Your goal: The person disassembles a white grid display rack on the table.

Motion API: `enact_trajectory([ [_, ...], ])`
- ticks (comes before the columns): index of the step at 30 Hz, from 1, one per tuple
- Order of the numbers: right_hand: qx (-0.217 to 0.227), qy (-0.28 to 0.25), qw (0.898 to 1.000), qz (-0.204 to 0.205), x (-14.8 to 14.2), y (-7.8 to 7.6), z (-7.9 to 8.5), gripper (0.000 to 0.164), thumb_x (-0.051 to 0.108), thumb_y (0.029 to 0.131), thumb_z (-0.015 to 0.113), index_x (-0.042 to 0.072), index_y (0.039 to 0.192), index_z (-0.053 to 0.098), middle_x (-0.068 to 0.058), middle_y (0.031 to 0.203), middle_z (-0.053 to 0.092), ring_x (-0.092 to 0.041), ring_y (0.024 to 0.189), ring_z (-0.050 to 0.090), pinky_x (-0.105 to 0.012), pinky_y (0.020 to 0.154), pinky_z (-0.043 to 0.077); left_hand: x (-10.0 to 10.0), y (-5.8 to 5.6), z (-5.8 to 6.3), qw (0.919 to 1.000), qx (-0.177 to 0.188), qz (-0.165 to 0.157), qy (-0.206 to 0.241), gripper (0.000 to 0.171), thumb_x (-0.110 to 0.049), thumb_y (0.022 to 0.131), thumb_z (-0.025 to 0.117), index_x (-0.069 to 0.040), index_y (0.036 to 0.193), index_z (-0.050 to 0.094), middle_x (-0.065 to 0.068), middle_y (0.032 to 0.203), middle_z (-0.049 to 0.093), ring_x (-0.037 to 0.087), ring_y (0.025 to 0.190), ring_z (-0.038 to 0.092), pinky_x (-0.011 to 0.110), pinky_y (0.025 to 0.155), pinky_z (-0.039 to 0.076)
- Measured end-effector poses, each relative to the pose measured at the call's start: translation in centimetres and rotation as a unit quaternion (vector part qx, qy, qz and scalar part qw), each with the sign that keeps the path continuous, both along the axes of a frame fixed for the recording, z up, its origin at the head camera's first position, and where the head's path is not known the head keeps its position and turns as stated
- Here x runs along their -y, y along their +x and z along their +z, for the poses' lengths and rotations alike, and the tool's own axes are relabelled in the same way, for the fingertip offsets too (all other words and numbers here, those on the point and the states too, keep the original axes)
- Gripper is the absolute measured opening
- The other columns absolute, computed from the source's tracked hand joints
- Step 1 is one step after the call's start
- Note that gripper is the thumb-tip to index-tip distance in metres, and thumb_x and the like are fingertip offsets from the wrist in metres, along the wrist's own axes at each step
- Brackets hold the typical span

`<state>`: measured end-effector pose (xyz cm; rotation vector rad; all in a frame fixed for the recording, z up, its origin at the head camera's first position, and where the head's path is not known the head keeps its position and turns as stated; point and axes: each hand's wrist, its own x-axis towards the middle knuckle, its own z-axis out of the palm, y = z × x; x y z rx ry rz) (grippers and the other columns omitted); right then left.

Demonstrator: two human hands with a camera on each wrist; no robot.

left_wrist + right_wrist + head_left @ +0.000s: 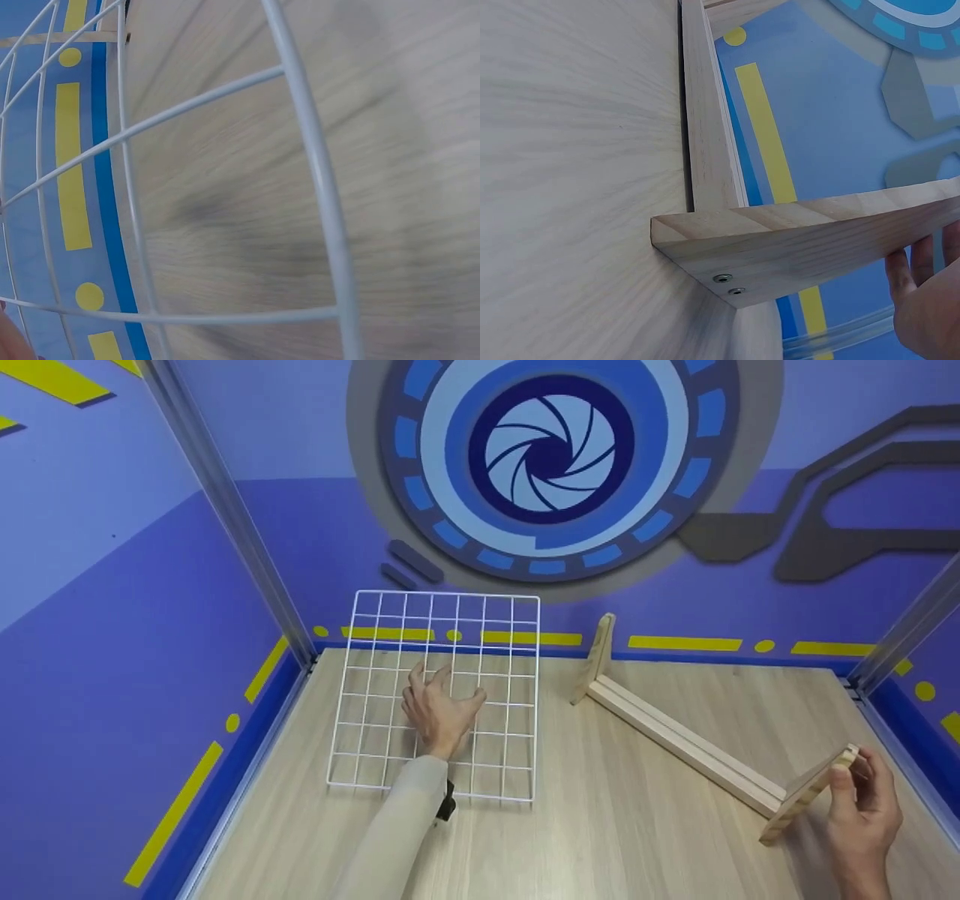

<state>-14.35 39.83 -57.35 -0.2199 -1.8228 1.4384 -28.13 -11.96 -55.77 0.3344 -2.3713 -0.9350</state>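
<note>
Nearest, the right grip (862, 810) pinched between thumb and fingers the nearer of two end boards (810, 794) of one wooden stand (694, 750), on the worktop's (637, 825) right side. Two screws (722, 278) showed in this board; one crossbar (709, 112) joined both. Farther left, the left grip (441, 714) was over one white wire grid (510, 704), fingers bent and spread; whether it grasped wires, I could not tell. Behind stood the blue wall (547, 457).

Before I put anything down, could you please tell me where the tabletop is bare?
Bare tabletop lies between the wire grid and the wooden stand, and behind the stand toward the back wall. It is crowded around the left grip at the grid and the right grip on the stand.
</note>
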Motion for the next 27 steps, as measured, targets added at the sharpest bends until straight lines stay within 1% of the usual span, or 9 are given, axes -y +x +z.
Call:
enact_trajectory([
  [3,-0.008,-0.011,1.0,0.006,-0.1,-0.1,0.0,0.044,-0.002,0.107,0.055,0.0,0.151,0.055,0.013,0.124,0.066,-0.01,0.116,0.057,-0.014,0.098,0.043,0.2,0.1,-0.2,1.0,0.002,-0.001,-0.003,0.075,-0.051,0.068,0.094,-0.017,0.132,0.076,0.014,0.159,0.049,0.039,0.13,0.053,0.054,0.11,0.04],
  [8,-0.026,-0.01,1.0,0.009,-0.2,-0.2,-0.1,0.045,-0.006,0.105,0.055,-0.004,0.15,0.055,0.009,0.121,0.068,-0.01,0.113,0.058,-0.015,0.099,0.043,0.4,0.2,-0.5,0.9999,0.013,-0.002,-0.006,0.076,-0.052,0.068,0.094,-0.016,0.132,0.076,0.017,0.159,0.049,0.04,0.13,0.053,0.056,0.109,0.04],
  [14,-0.023,-0.01,1.0,0.012,-0.1,-0.1,-0.3,0.045,-0.005,0.106,0.055,-0.002,0.151,0.055,0.009,0.123,0.067,-0.009,0.114,0.058,-0.014,0.098,0.044,0.7,0.1,-0.7,0.9994,0.031,-0.004,-0.011,0.076,-0.053,0.069,0.093,-0.017,0.134,0.075,0.017,0.159,0.048,0.041,0.131,0.053,0.056,0.107,0.041],
  [21,-0.017,0.0,1.0,0.011,0.2,-0.2,-0.4,0.045,-0.005,0.106,0.055,-0.003,0.151,0.054,0.014,0.123,0.066,-0.008,0.116,0.058,-0.014,0.098,0.044,0.9,0.0,-1.0,0.9989,0.042,-0.004,-0.019,0.076,-0.052,0.069,0.095,-0.016,0.132,0.076,0.016,0.158,0.05,0.042,0.131,0.054,0.056,0.108,0.041],
  [27,-0.025,-0.007,1.0,0.01,-0.2,-0.2,-0.4,0.045,-0.006,0.105,0.055,-0.003,0.15,0.055,0.012,0.121,0.068,-0.01,0.113,0.059,-0.015,0.096,0.045,0.5,-0.3,-1.3,0.9986,0.049,0.0,-0.021,0.075,-0.054,0.069,0.093,-0.017,0.132,0.076,0.017,0.158,0.05,0.042,0.129,0.055,0.056,0.107,0.042],
])
